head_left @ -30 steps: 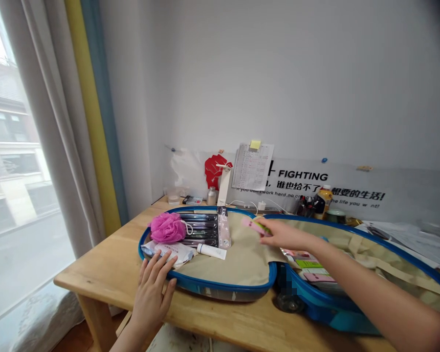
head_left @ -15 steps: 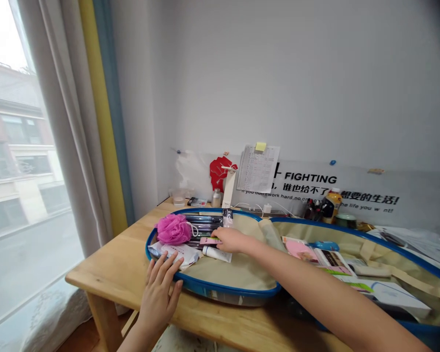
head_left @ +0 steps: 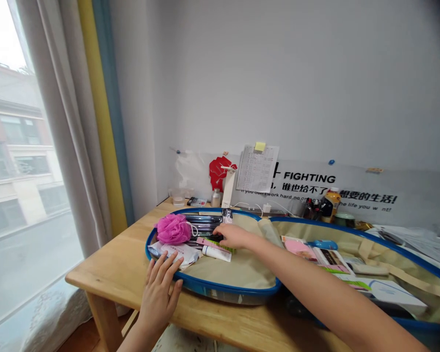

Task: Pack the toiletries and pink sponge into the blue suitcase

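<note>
My left hand (head_left: 158, 288) is spread over the near-left rim of the open suitcase half (head_left: 227, 288), its fingertips at a white soft packet (head_left: 181, 254). My right hand (head_left: 232, 236) reaches into the same half with fingers bent together at the long dark packs (head_left: 205, 226); what is between the fingertips is hidden. Just below that hand, a pink-and-green packet (head_left: 210, 242) lies partly behind a white tube (head_left: 217, 253). A pink bath puff (head_left: 173, 229) with a white cord sits at the left on the dark packs.
On the right, the other suitcase half (head_left: 352, 230) holds a pink packet (head_left: 299, 248), a blue item (head_left: 323, 245) and a white box (head_left: 398, 296). Behind stand a white lamp (head_left: 228, 188), a small bottle (head_left: 215, 197) and an orange bottle (head_left: 330, 203). The wooden table (head_left: 106, 266) ends at the left.
My right hand has let go of the pink-and-green packet, which now lies by the white tube. The hand has shifted slightly up toward the dark packs. My left hand has stayed put.
</note>
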The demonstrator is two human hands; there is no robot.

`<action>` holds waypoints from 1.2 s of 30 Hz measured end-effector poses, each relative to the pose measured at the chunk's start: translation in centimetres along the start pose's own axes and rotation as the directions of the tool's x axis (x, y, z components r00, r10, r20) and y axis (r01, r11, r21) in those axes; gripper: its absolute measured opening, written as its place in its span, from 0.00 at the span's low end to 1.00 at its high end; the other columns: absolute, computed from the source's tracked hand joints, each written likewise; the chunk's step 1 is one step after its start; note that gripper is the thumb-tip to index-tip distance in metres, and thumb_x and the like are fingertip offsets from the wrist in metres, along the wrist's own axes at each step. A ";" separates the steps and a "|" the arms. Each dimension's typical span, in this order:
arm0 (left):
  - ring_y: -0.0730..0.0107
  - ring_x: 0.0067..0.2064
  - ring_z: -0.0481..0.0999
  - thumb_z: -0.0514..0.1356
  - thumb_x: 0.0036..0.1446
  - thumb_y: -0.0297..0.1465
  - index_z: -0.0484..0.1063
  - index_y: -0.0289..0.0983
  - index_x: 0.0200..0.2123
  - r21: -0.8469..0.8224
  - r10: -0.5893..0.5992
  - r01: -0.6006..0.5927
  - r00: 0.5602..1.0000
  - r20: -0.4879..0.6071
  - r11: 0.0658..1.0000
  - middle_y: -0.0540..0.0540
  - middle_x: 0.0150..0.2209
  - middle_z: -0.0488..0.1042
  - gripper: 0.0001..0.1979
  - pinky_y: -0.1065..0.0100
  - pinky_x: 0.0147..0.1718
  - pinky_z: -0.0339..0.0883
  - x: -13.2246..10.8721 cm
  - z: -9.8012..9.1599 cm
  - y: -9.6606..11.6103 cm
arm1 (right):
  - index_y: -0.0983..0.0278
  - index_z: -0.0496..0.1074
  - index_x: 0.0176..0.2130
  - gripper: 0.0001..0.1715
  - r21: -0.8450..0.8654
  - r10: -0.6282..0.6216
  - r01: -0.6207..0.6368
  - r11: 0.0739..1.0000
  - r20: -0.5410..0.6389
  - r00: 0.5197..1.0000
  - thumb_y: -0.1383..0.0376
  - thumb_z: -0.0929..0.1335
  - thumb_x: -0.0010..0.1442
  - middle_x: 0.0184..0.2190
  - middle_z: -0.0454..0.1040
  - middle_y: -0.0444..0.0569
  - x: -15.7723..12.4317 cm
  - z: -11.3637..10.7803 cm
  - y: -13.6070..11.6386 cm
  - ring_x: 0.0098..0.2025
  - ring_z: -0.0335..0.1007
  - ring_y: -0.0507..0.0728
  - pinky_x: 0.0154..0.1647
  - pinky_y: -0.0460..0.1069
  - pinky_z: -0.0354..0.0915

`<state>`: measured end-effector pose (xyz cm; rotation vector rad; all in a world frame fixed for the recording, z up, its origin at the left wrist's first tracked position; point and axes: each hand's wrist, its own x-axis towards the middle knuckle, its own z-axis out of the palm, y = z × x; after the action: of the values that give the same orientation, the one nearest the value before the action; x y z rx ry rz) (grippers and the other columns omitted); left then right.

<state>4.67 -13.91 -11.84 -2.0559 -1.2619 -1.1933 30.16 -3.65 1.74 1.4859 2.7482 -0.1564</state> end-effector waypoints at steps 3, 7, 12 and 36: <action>0.60 0.66 0.57 0.52 0.61 0.32 0.63 0.42 0.60 -0.010 0.014 -0.014 1.000 -0.016 1.000 0.45 0.59 0.68 0.23 0.54 0.66 0.41 0.1 -0.1 0.0 | 0.64 0.69 0.50 0.19 0.052 0.060 -0.058 0.997 -0.043 0.997 0.58 0.67 0.61 0.48 0.72 0.50 -2.1 -2.3 2.7 0.46 0.69 0.55 0.50 0.56 0.66; 0.60 0.66 0.57 0.53 0.61 0.32 0.63 0.43 0.60 -0.015 0.005 -0.005 1.000 -0.020 1.000 0.45 0.60 0.68 0.23 0.54 0.66 0.42 0.0 0.0 0.0 | 0.65 0.71 0.46 0.17 0.130 0.199 -0.190 0.973 -0.061 0.978 0.60 0.64 0.59 0.40 0.75 0.50 -7.2 -5.3 7.7 0.41 0.71 0.54 0.45 0.50 0.65; 0.59 0.65 0.59 0.52 0.61 0.33 0.61 0.43 0.61 0.000 0.001 -0.001 1.000 -0.009 1.000 0.44 0.60 0.68 0.25 0.53 0.66 0.42 -0.2 0.3 -0.2 | 0.64 0.71 0.39 0.17 0.189 0.332 -0.331 0.924 0.030 0.943 0.60 0.61 0.54 0.36 0.76 0.50 -15.4 -5.7 12.7 0.38 0.71 0.55 0.40 0.47 0.64; 0.60 0.67 0.55 0.51 0.61 0.31 0.60 0.41 0.62 -0.009 0.031 -0.031 0.999 -0.024 0.999 0.44 0.59 0.68 0.24 0.55 0.66 0.41 0.2 -0.2 0.0 | 0.60 0.61 0.24 0.07 0.011 0.587 -0.588 0.809 0.056 0.808 0.70 0.65 0.42 0.26 0.71 0.48 -22.8 -0.9 14.0 0.29 0.64 0.57 0.30 0.49 0.52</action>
<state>4.62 -13.96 -11.60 -2.0543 -1.2109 -1.2083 54.38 -14.93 2.86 2.2155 2.1106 -0.2131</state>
